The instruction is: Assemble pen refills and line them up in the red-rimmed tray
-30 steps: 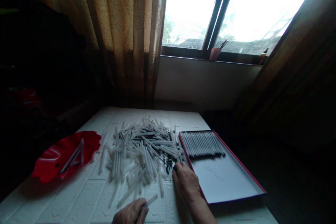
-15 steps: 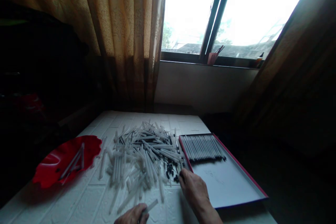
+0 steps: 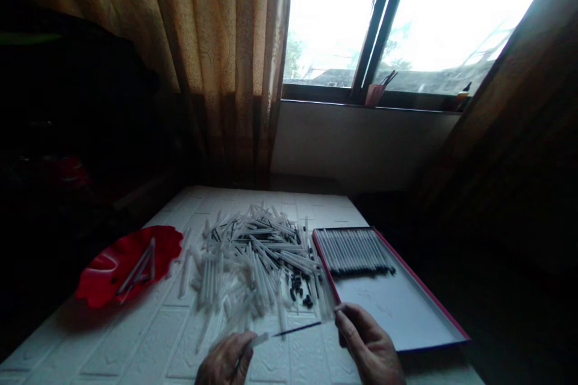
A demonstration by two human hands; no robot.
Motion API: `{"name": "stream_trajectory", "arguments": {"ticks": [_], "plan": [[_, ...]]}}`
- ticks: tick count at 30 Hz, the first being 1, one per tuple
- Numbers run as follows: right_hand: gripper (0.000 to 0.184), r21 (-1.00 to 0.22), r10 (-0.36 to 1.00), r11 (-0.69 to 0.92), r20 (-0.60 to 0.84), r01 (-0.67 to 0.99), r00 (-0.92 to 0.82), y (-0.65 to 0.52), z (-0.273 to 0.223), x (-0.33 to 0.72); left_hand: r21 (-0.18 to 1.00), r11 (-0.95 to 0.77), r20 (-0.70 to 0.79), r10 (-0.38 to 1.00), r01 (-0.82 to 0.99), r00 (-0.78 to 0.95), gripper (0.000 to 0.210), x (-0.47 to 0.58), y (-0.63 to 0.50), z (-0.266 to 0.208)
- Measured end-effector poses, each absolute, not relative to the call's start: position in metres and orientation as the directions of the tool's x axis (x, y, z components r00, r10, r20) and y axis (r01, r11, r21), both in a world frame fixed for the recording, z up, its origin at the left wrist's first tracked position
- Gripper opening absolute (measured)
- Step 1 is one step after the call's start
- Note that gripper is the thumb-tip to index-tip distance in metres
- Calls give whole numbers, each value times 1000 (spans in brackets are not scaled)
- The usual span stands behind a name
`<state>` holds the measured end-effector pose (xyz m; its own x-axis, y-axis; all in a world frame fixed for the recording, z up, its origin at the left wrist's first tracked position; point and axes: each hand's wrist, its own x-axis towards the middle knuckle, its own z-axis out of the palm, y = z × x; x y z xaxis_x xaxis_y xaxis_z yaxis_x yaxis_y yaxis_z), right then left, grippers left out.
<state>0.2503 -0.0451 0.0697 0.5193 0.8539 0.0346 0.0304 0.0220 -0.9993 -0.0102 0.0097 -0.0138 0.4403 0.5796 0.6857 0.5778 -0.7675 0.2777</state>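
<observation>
At the near edge of the table, my left hand [image 3: 224,358] is closed on a translucent pen barrel [image 3: 259,340], its end sticking out past the fingers. My right hand [image 3: 368,343], beside the shallow box, pinches the far end of a thin pen refill [image 3: 298,329]. The refill's dark length points at the barrel's end, close to it; whether they touch I cannot tell. Beyond both hands spreads a pile of loose translucent barrels [image 3: 259,240] and dark refills. Small black caps [image 3: 296,284] lie at the pile's right side.
A red-rimmed shallow box [image 3: 424,313] holds a row of pens [image 3: 356,249] with black ends. On the left sits a red scalloped bowl [image 3: 97,277] with a few barrels in it. Behind the white brick-patterned table [image 3: 149,337] are a curtain [image 3: 217,60] and a window.
My right hand has moved from beside the black caps toward me and right, and a dark refill now shows between the hands. My left hand still holds its barrel. The view has shifted slightly.
</observation>
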Motion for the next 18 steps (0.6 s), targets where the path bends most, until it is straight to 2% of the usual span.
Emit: {"name": "stream_trajectory", "arguments": {"ticks": [4,10,14,18], "plan": [[41,-998,854,53,55,18,517,-48,84,242,255,-786,732,537,564,418,27,-6,11,-5],[37,-996,857,66,88,61,508,-48,83,240,301,-783,697,570,544,436,26,-5,8,-2],[36,-995,852,73,99,72,514,-47,80,241,286,-774,678,580,565,452,27,-7,6,-4],[36,-994,891,67,100,91,443,-45,77,243,261,-780,708,555,569,437,28,-4,5,2]]}}
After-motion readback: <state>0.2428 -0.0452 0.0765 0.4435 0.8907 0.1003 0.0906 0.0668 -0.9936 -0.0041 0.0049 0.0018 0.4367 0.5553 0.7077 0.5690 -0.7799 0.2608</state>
